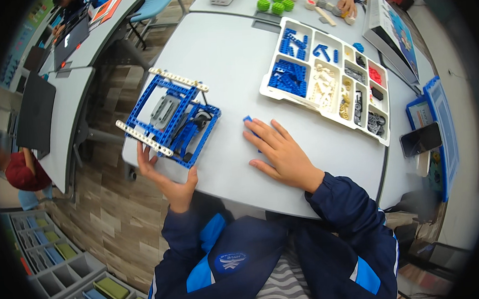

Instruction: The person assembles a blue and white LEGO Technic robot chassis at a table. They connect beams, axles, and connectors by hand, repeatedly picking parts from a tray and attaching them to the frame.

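Note:
A model built of blue beams (pixel 165 118), with white perforated beams along two sides and a grey block and a black wheel-like part inside, stands near the table's left edge. My left hand (pixel 171 183) grips its near side, fingers at the white beam and thumb by the near corner. To the right, my right hand (pixel 283 152) lies palm down on the table with its fingers stretched out. Under its fingertips sits a small blue piece (pixel 247 118), mostly covered by the hand.
A white sorting tray (pixel 269 98) of blue, white, tan, grey, black and red parts lies at the right. Beyond are green cubes (pixel 278 6), another person's hands (pixel 347 6) and a large box (pixel 390 36). A phone (pixel 421 140) rests by a blue bin (pixel 443 133).

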Tool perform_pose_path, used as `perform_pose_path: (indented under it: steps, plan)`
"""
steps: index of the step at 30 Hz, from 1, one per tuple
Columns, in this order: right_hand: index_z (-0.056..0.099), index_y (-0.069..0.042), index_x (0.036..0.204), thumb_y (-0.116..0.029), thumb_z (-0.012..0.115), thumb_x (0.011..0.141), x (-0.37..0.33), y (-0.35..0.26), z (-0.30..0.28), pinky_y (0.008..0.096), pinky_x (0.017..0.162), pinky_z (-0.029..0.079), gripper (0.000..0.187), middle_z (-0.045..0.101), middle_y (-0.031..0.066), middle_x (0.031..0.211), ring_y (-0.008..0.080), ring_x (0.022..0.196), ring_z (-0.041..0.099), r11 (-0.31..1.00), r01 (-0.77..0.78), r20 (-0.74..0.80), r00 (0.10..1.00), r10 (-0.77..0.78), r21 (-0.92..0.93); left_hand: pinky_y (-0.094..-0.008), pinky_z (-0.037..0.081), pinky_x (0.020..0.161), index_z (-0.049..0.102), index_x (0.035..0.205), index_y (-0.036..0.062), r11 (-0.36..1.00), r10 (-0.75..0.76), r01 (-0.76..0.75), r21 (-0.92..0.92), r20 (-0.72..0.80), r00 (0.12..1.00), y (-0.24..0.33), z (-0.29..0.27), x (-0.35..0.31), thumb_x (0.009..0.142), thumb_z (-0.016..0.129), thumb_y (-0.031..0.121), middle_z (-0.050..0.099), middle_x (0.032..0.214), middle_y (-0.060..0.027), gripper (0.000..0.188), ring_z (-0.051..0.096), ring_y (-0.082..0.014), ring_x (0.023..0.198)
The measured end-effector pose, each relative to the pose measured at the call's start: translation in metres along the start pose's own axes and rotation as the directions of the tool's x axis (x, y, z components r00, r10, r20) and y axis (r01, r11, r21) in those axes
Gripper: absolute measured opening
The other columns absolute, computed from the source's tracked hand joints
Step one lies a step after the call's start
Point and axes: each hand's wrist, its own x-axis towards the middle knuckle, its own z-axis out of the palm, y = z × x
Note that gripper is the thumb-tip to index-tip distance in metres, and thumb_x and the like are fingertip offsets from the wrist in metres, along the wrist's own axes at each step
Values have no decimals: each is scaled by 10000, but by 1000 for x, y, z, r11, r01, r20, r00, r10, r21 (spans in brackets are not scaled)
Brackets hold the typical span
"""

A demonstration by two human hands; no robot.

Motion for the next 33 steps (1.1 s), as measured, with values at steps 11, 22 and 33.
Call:
perform_pose_path:
  steps: [11,22,33]
  plan:
    - [682,-68,1131,32,692,762,-37,17,-22,432,944,478,382,592,145,1213,340,1148,568,999,-48,-404,914,37,-17,-535,308,1147,-14,1598,57,992,-108,100,75,101,989,13,-10,2,587,954,509,104,1611,-221,1471,247,-382,1465]
    - [712,-51,995,-51,724,861,-33,73,-50,380,873,449,134,663,87,1025,289,1009,600,965,-245,-624,741,250,96,-538,196,1214,42,1582,10,997,-71,70,40,19,997,10,6,-6,681,881,490,153,1600,-208,1322,201,-396,1492]
    - [718,-89,886,-124,801,810,-59,95,-90,376,928,375,118,674,36,922,242,959,599,862,-491,-814,549,191,-129,-539,182,1209,107,1567,-21,998,-49,50,26,-48,998,-3,13,-12,715,841,512,229,1561,-255,1245,243,-402,1473]
